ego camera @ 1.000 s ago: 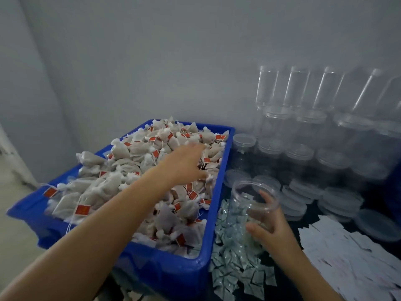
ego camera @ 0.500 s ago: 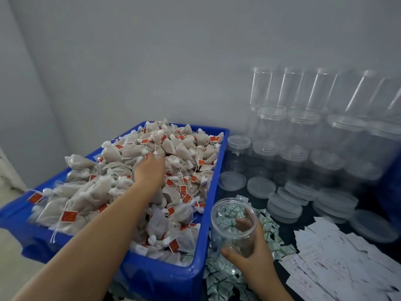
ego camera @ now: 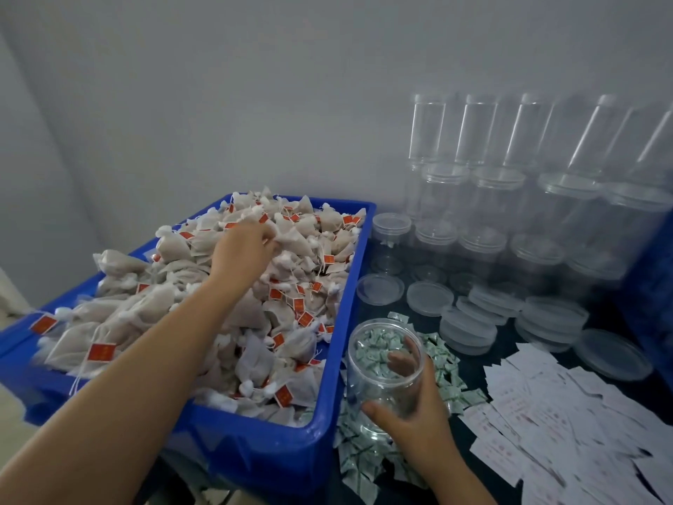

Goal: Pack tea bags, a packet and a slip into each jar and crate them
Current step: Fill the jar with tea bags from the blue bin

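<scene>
Reaching farther back, left hand [ego camera: 243,249] pinches tea bags [ego camera: 291,242]; right hand [ego camera: 411,406] grips upright jar [ego camera: 386,373] (mouth up).

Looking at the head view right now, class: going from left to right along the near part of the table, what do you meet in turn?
Blue crate of tea bags → clear jar gripped by the right hand, standing on the green-and-white packets → spread of white paper slips.
</scene>
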A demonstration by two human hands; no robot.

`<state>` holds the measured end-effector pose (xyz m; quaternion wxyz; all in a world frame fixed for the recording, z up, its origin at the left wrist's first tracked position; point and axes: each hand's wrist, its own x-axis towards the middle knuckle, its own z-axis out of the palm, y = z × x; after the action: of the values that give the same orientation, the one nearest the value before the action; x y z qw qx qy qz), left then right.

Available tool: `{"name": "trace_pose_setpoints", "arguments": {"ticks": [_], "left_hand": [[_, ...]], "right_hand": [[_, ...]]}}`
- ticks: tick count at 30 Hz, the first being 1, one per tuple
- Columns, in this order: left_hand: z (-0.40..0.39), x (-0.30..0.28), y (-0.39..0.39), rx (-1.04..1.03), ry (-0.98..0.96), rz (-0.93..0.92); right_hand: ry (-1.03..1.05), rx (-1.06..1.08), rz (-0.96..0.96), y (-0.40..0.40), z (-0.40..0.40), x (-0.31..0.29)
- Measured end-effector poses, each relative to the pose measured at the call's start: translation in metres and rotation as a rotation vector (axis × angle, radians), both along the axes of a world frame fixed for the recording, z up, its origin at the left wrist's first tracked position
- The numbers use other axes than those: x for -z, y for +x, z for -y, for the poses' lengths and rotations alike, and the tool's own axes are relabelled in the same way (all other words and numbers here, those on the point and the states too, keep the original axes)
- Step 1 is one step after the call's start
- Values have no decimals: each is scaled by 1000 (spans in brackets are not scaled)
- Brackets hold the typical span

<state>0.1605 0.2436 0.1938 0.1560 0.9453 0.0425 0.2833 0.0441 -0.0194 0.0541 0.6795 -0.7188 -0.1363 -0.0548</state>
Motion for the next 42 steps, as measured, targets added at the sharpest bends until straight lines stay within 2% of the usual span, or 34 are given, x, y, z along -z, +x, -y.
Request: {"name": "trace_pose_setpoints", "arguments": {"ticks": [6, 8, 11, 16, 23, 28, 31, 37, 42], "left_hand": [[34, -52, -40, 280, -129, -3], [47, -61, -60, 386, -236, -33], [67, -65, -85, 532, -393, -102], [93, -47, -103, 659, -409, -237], [108, -11, -108, 655, -220, -382], [111, -1, -105, 665, -91, -388], [111, -1, -100, 658, -107, -374], [84, -14, -51, 432, -227, -221], [51, 0, 6, 214, -70, -153]], "right_hand": [[-3, 5, -25, -1, -1, 1], [8, -6, -32, 0, -1, 2], [7, -8, -16, 1, 0, 3], [39, -15, -6, 1, 0, 2], [81, -36, 18, 2, 0, 4], [99, -51, -3, 2, -1, 3], [103, -52, -41, 2, 0, 4], [94, -65, -66, -1, 1, 4], [91, -71, -69, -1, 2, 4]]}}
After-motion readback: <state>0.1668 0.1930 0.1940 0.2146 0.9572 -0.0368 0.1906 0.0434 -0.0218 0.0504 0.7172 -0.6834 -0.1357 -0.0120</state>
